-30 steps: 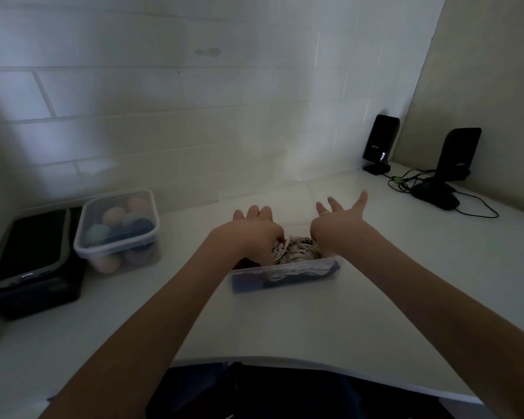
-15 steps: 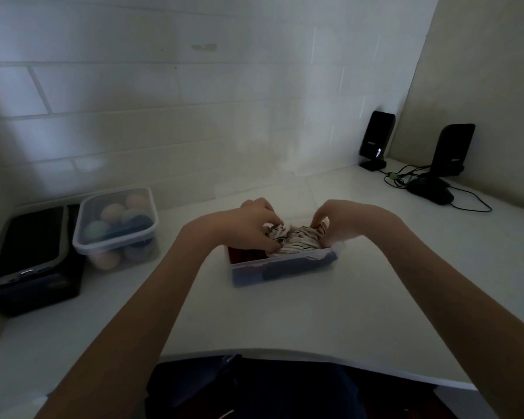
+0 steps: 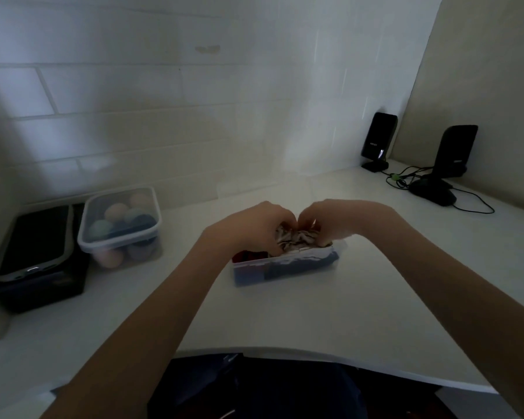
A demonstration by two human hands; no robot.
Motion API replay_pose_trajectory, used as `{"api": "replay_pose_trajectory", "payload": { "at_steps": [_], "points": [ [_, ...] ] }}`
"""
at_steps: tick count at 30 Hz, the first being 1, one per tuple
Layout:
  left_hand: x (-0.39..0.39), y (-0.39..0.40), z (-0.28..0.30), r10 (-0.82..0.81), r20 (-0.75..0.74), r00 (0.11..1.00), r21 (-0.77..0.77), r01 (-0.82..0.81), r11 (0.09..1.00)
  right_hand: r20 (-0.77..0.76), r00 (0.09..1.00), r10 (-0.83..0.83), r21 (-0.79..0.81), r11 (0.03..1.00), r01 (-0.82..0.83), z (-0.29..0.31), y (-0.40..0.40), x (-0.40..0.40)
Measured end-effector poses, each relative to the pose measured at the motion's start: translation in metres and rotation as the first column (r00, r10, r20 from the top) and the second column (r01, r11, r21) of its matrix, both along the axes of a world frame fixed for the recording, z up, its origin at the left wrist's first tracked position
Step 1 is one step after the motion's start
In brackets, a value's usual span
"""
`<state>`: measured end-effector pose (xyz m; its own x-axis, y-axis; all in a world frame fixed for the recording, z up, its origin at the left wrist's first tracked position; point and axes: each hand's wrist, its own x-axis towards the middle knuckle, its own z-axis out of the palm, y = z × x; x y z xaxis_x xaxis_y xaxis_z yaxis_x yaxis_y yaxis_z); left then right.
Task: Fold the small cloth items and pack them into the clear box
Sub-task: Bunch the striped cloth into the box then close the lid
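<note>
- Here, both hands meet over the clear box (image 3: 285, 267), which sits on the white bench (image 3: 300, 322) about midway between its front edge and the wall.
- The left hand (image 3: 256, 226) has its fingers curled down into the striped cloth (image 3: 297, 240); the right hand (image 3: 330, 220) pinches the same cloth from the other side, knuckles nearly touching the left's.
- The cloth lies bunched on top of the box's contents, rising above the rim.
- It looks soft, light and limp, so it should crush easily and spring back a little; it likely wants taking by its outer folds and pressing flat rather than lifting by one corner.
- Under it the box holds a dark blue item along the front wall and a red one at the left end; it seems close to full.
- At the bench's back left, by the wall, a lidded tub (image 3: 120, 225) holds pastel and blue balls, whether cloth or not I cannot tell.
- Left of the tub, a phone (image 3: 34, 243) rests on a black box (image 3: 43, 285).
- In the far right corner stand two black speakers (image 3: 378, 140) with their cables.
</note>
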<state>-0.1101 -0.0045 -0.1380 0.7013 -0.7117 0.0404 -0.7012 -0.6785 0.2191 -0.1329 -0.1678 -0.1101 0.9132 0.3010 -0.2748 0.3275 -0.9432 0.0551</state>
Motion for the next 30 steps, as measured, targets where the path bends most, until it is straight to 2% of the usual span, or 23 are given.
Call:
{"api": "replay_pose_trajectory", "payload": {
  "at_steps": [6,9,11,13,17,22,26,30],
  "points": [
    [0.006,-0.008,-0.006,0.025,-0.033,0.999,0.183,-0.018,0.983,-0.12,0.993,0.022,-0.16,0.986,-0.042,0.001,0.008,0.008],
    [0.009,-0.009,-0.005,0.055,-0.059,0.997,0.231,-0.04,0.972,-0.154,0.988,0.02,-0.155,0.987,-0.044,-0.002,0.006,0.012],
    [0.01,-0.009,-0.004,0.066,-0.069,0.995,0.227,-0.049,0.973,-0.123,0.992,0.033,-0.14,0.989,-0.05,-0.007,0.005,0.014],
    [0.013,-0.01,-0.004,0.063,-0.062,0.996,0.23,-0.047,0.972,-0.019,0.997,0.074,-0.133,0.988,-0.076,-0.013,0.002,0.015],
    [0.019,-0.006,-0.006,0.058,-0.112,0.992,0.178,-0.038,0.983,0.163,0.976,0.141,-0.115,0.986,-0.124,-0.02,-0.005,0.017],
    [0.021,0.006,0.001,0.012,-0.291,0.957,-0.045,-0.026,0.999,0.185,0.968,0.169,-0.176,0.975,-0.136,-0.025,-0.005,0.022],
    [0.021,-0.004,-0.002,0.031,-0.17,0.985,0.017,-0.029,0.999,0.133,0.984,0.116,-0.141,0.985,-0.097,-0.023,-0.004,0.021],
    [0.024,-0.013,-0.007,0.095,-0.089,0.992,0.087,-0.087,0.992,-0.007,0.999,0.047,-0.027,0.999,-0.047,-0.015,-0.007,0.021]
  ]
}}
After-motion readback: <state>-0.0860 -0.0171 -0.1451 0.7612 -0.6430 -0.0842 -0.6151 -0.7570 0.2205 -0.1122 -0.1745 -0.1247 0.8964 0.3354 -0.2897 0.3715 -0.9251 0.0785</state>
